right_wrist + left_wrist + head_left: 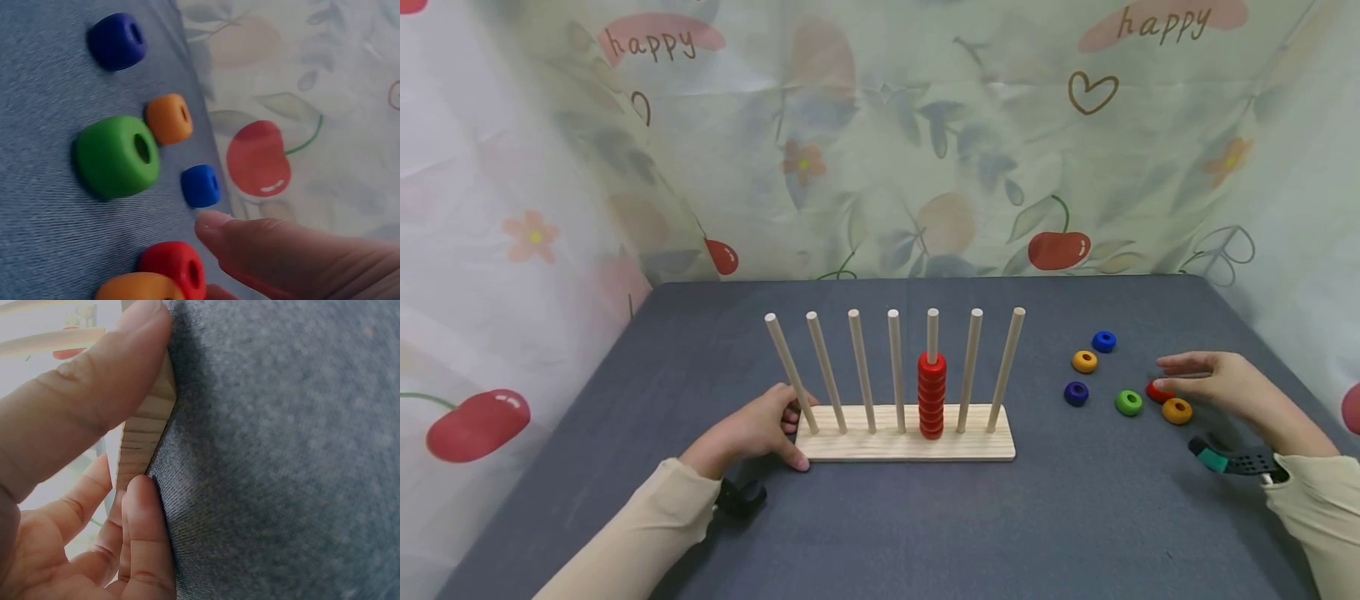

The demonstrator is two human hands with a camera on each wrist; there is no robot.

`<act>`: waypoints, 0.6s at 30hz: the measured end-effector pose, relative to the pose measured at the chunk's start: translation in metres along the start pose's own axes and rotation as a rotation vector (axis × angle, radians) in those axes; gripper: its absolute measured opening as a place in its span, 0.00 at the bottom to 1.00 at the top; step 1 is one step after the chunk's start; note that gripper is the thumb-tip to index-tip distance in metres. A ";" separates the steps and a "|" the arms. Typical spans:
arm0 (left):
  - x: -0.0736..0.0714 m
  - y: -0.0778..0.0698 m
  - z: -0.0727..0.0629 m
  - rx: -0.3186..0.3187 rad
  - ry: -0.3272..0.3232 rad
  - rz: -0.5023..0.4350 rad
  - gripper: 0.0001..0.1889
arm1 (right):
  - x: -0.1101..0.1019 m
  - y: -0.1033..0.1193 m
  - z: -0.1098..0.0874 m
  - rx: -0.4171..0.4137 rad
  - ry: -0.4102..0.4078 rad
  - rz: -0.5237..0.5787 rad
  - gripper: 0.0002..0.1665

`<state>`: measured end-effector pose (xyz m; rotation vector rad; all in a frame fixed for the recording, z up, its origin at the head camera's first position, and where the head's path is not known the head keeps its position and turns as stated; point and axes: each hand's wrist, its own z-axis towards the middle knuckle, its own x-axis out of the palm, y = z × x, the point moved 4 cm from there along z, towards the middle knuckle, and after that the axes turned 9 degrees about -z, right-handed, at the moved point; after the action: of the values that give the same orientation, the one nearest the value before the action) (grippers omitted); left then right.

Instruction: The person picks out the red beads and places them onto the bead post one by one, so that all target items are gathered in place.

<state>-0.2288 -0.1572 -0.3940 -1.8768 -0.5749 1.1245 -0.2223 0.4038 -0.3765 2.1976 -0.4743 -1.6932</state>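
Observation:
A pale wooden peg board [902,447] carries a row of several upright rods. One rod right of the middle bears a stack of red beads [932,396]; its top stays bare. My left hand [760,425] grips the board's left end, thumb at the front edge and fingers at the end and back, with the wood's end face [140,434] between them in the left wrist view. My right hand [1225,385] hovers at a loose red bead [1159,392], thumb and fingers apart. The red bead [175,262] shows beside the fingertips in the right wrist view.
Around the right hand lie a green bead [1128,403], a yellow-orange bead [1177,411] by the red one, another yellow-orange bead [1084,361], a blue bead [1104,341] and a dark blue bead [1076,393]. A printed curtain [895,150] rises behind the dark tabletop [925,533].

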 end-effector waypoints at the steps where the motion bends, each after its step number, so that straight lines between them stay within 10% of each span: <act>1: 0.000 0.000 0.000 0.002 0.001 -0.001 0.40 | 0.002 0.000 0.001 0.000 0.003 -0.008 0.42; 18: 0.000 0.001 0.000 -0.038 -0.017 0.016 0.39 | 0.012 -0.003 0.008 -0.007 -0.030 -0.078 0.38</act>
<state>-0.2287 -0.1573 -0.3947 -1.9089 -0.5952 1.1480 -0.2269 0.4004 -0.3900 2.2150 -0.3940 -1.7674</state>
